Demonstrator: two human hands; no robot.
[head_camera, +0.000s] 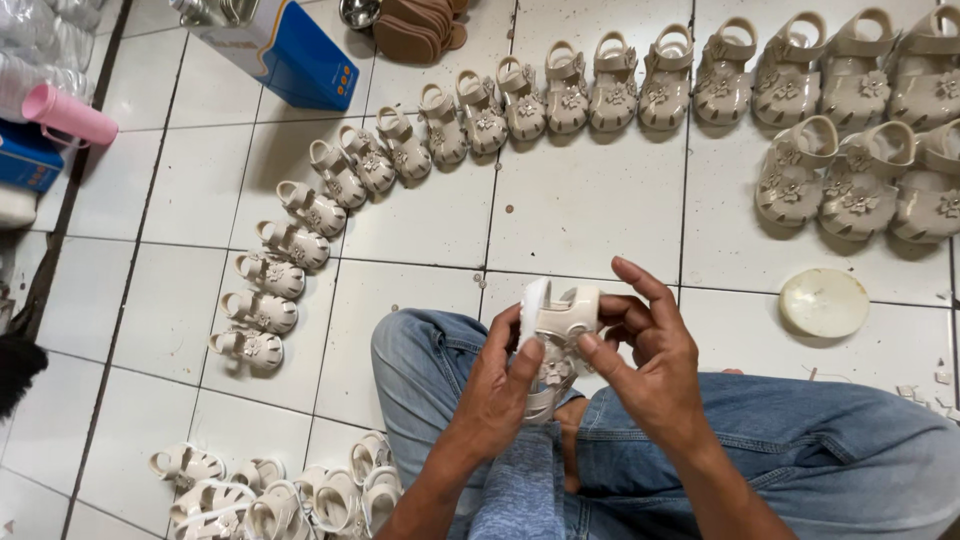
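Note:
I sit on a white tiled floor with my legs in blue jeans (820, 440) crossed. Both hands hold one small cream child's sandal (558, 330) with a flower on its toe, raised above my lap. My left hand (500, 385) wraps the sandal from the left, thumb across its front. My right hand (645, 350) grips its strap end from the right, with the index finger stretched out above it.
A curved row of matching cream sandals (480, 115) runs from mid-left to the top right. A loose pile of sandals (270, 495) lies at the bottom left. A round cream lid (824, 302) rests at right. A blue box (290, 50) and a pink cylinder (70, 113) are at top left.

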